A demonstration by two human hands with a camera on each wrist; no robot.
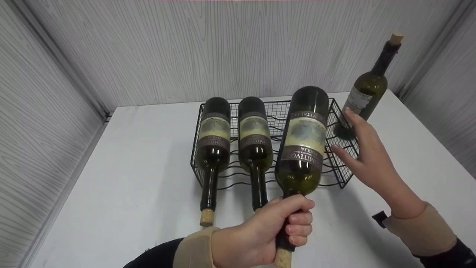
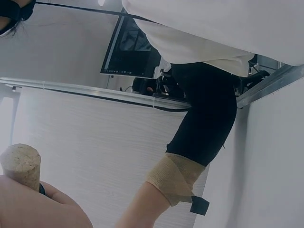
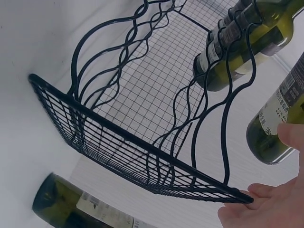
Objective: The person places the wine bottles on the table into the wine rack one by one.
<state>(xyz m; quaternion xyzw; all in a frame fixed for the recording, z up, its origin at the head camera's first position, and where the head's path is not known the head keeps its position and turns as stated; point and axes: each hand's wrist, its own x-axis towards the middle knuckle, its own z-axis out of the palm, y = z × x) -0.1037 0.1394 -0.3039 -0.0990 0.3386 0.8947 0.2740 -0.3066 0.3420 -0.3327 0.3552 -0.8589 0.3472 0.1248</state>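
My left hand [image 1: 273, 227] grips a dark green wine bottle [image 1: 306, 130] by its neck, fingers wrapped round it. The bottle tilts base-up over the right part of a black wire wine rack [image 1: 336, 160], its cork [image 2: 21, 166] sticking out below the hand. My right hand [image 1: 372, 158] is at the rack's right side, fingers spread. In the right wrist view, fingertips of the right hand [image 3: 270, 204] are right at the rack's corner, and the thumb overlaps the held bottle's base end [image 3: 275, 123]. Two more bottles, a left one [image 1: 214, 137] and a middle one [image 1: 254, 137], lie in the rack, necks toward me.
Behind my right hand a corked wine bottle [image 1: 366, 89] stands upright on the white table [image 1: 134, 156], just beyond the rack's right side. Pale wood-grain panels [image 1: 156, 48] close in the table at the back and sides. A monitor [image 2: 130, 50] appears in the left wrist view.
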